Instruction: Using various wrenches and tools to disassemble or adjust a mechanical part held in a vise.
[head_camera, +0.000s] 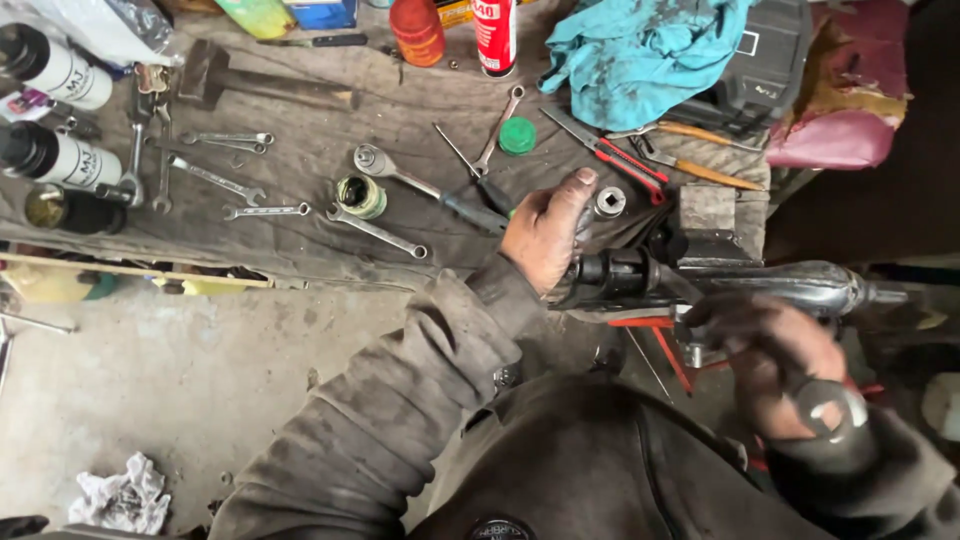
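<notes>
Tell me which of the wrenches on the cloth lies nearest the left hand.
The ratchet wrench with the round chrome head and dark handle: its handle end reaches almost to the left hand. The slim combination spanners lie farther left, beyond the small green-lined tin.

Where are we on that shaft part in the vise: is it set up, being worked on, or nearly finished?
Set up: the metal shaft part sits at the bench vise, with wrenches and a ratchet laid out on the bench. In hand: the left hand grips its dark end, and the right hand holds a wrench beside it. What is left cannot be judged from this view.
</notes>
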